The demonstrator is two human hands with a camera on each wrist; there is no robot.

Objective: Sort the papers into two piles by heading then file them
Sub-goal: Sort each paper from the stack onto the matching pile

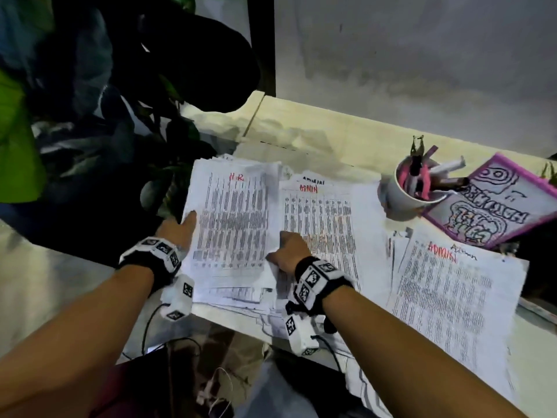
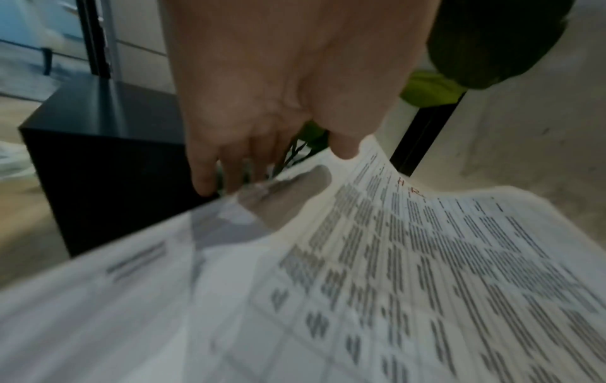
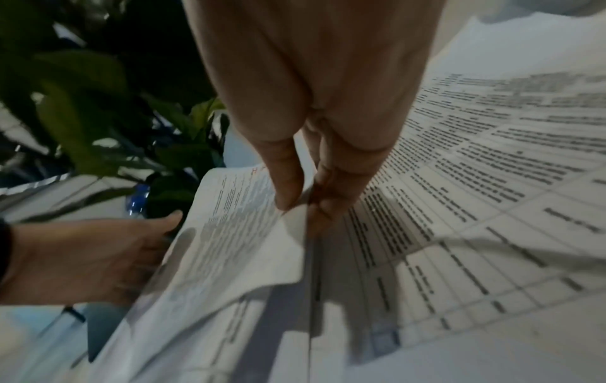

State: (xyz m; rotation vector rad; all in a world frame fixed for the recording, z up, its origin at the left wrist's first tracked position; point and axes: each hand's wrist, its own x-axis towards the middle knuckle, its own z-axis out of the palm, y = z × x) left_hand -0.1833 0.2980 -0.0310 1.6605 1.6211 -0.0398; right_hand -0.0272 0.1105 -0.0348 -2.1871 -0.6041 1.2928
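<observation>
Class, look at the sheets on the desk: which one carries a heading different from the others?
The sheet headed H.R, held at its edges by the left hand and the right hand. The sheet beside it and the far-right sheet read ADMIN.

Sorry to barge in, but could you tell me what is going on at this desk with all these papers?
A person is sorting printed sheets by their handwritten headings. Both hands hold an H.R sheet: the left hand grips its left edge, and the right hand pinches its right edge. It sits over a stack on the left; beside it lies a sheet headed ADMIN, and another ADMIN pile lies further right, near a cup of pens. Nothing looks filed yet.
</observation>
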